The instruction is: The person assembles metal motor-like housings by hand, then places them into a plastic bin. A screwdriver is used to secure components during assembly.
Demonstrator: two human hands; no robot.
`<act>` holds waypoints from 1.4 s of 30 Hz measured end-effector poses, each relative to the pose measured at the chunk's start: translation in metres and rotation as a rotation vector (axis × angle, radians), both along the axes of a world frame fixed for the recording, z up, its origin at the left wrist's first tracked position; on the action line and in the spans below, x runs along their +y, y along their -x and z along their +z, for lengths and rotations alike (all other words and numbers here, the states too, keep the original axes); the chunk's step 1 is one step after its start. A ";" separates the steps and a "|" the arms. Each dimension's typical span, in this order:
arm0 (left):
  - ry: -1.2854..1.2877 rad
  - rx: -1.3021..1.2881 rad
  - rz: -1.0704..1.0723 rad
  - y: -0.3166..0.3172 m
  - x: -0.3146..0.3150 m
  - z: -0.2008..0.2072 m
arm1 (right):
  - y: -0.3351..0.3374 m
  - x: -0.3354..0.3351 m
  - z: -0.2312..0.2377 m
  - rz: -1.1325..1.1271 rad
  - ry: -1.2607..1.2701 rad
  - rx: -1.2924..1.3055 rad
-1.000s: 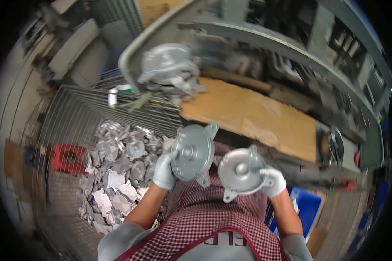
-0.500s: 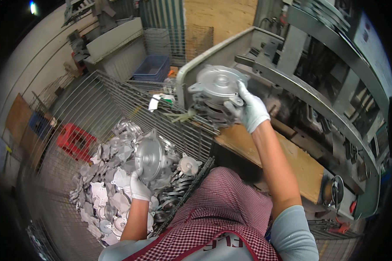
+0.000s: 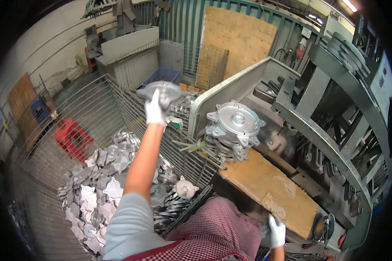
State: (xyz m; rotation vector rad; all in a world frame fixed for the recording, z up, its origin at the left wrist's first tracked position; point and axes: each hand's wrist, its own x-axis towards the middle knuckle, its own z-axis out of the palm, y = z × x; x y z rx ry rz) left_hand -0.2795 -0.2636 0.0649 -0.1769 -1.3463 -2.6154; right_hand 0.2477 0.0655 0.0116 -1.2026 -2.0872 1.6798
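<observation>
Left gloved hand (image 3: 155, 111): 11 o'clock, pinches a round metal casting (image 3: 170, 90). Right gloved hand (image 3: 277, 231): 5 o'clock, beside tan board (image 3: 259, 176); cannot tell its grip. Casting stack (image 3: 234, 130): 3 o'clock, on board. Loose castings (image 3: 96, 195): 8 o'clock, in wire basket (image 3: 128, 106).

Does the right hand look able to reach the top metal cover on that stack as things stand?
Probably yes: the right hand is by the near edge of the tan board, and nothing appears to block the way over it to the top metal cover.
</observation>
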 end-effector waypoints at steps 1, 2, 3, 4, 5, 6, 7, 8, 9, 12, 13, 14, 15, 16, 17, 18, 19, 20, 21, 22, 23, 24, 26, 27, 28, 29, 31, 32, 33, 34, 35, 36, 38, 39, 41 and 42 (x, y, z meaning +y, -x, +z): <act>0.157 0.027 0.025 0.066 -0.011 -0.016 | -0.018 0.024 -0.025 -0.047 0.007 -0.033; -0.081 -0.178 -0.142 0.117 -0.025 -0.013 | -0.025 0.038 -0.031 -0.064 0.009 -0.026; -0.322 -0.380 -0.337 0.149 -0.026 -0.007 | -0.038 0.052 -0.037 -0.109 0.010 -0.020; -0.318 -0.398 -0.387 0.157 0.012 -0.004 | -0.067 0.074 -0.059 -0.170 -0.044 -0.049; -0.217 -0.462 -0.283 0.153 0.053 0.007 | -0.090 0.074 -0.063 -0.279 -0.107 -0.073; -0.119 -0.504 -0.141 0.152 0.065 0.012 | -0.105 0.071 -0.060 -0.308 -0.118 -0.067; -0.119 -0.507 -0.142 0.148 0.063 0.013 | -0.119 0.068 -0.056 -0.329 -0.129 -0.062; -0.152 -0.302 -0.175 0.153 0.036 0.012 | -0.114 0.052 -0.024 -0.235 -0.184 -0.175; -0.176 -0.102 -0.216 0.151 0.017 0.013 | -0.110 0.034 0.008 -0.147 -0.241 -0.291; 0.017 -0.039 -0.043 0.084 0.075 0.038 | -0.177 0.050 -0.048 -0.320 -0.361 -0.355; 0.083 -0.009 0.092 0.063 0.052 0.047 | -0.197 0.065 -0.071 -0.361 -0.507 -0.287; 0.125 0.058 0.188 0.038 0.046 0.057 | -0.184 0.049 -0.048 -0.388 -0.522 -0.178; 0.265 0.189 0.259 0.030 0.025 0.054 | -0.162 0.048 -0.023 -0.425 -0.543 -0.075; 0.502 0.243 0.508 -0.007 0.006 0.067 | -0.146 0.052 0.004 -0.457 -0.627 -0.118; 0.787 0.388 0.733 -0.040 0.014 0.081 | -0.143 0.063 0.016 -0.541 -0.635 -0.131; 0.722 0.355 0.727 -0.078 0.029 0.095 | -0.143 0.076 0.038 -0.614 -0.506 -0.277; 0.545 0.377 0.631 -0.113 0.045 0.101 | -0.158 0.081 0.051 -0.731 -0.674 -0.219; 0.659 0.573 0.700 -0.127 0.037 0.089 | -0.162 0.105 0.055 -0.667 -0.950 -0.086; 0.343 0.475 0.561 -0.187 0.071 0.099 | -0.151 0.116 0.072 -0.673 -1.210 -0.253; 0.307 0.547 0.486 -0.214 0.088 0.084 | -0.151 0.136 0.081 -0.729 -1.307 -0.455; 0.273 0.618 0.434 -0.233 0.099 0.064 | -0.143 0.140 0.094 -0.757 -1.240 -0.631; 0.450 0.882 0.239 -0.246 0.113 0.043 | -0.152 0.153 0.092 -0.759 -1.195 -0.872; 0.718 1.129 -0.093 -0.276 0.147 0.014 | -0.166 0.161 0.095 -0.640 -1.083 -0.959; 0.806 1.110 -0.239 -0.293 0.171 0.004 | -0.173 0.163 0.094 -0.583 -1.025 -0.999; 0.862 1.030 -0.361 -0.303 0.195 -0.005 | -0.187 0.169 0.088 -0.597 -1.021 -1.006; 0.923 0.944 -0.473 -0.307 0.217 -0.013 | -0.200 0.177 0.077 -0.539 -0.923 -0.913; 1.105 0.892 -0.411 -0.297 0.249 -0.039 | -0.210 0.187 0.068 -0.470 -0.832 -0.809; 1.153 0.817 -0.372 -0.294 0.260 -0.047 | -0.211 0.188 0.065 -0.525 -0.857 -0.712; 1.159 0.812 -0.352 -0.290 0.265 -0.058 | -0.201 0.186 0.070 -0.569 -0.881 -0.605; 1.273 0.765 -0.325 -0.285 0.267 -0.068 | -0.192 0.183 0.078 -0.664 -0.854 -0.572; 1.380 0.720 -0.306 -0.284 0.273 -0.068 | -0.190 0.185 0.080 -0.715 -0.899 -0.444; 1.387 0.737 -0.242 -0.287 0.276 -0.069 | -0.184 0.189 0.083 -0.713 -0.958 -0.300; 1.426 0.681 -0.255 -0.291 0.282 -0.070 | -0.169 0.195 0.098 -0.714 -0.963 -0.047; 1.428 0.665 -0.271 -0.291 0.282 -0.069 | -0.154 0.203 0.110 -0.714 -0.910 0.061; 1.422 0.668 -0.264 -0.289 0.278 -0.070 | -0.116 0.223 0.129 -0.623 -0.858 0.241; 1.404 0.677 -0.271 -0.288 0.278 -0.071 | -0.095 0.230 0.142 -0.574 -0.838 0.331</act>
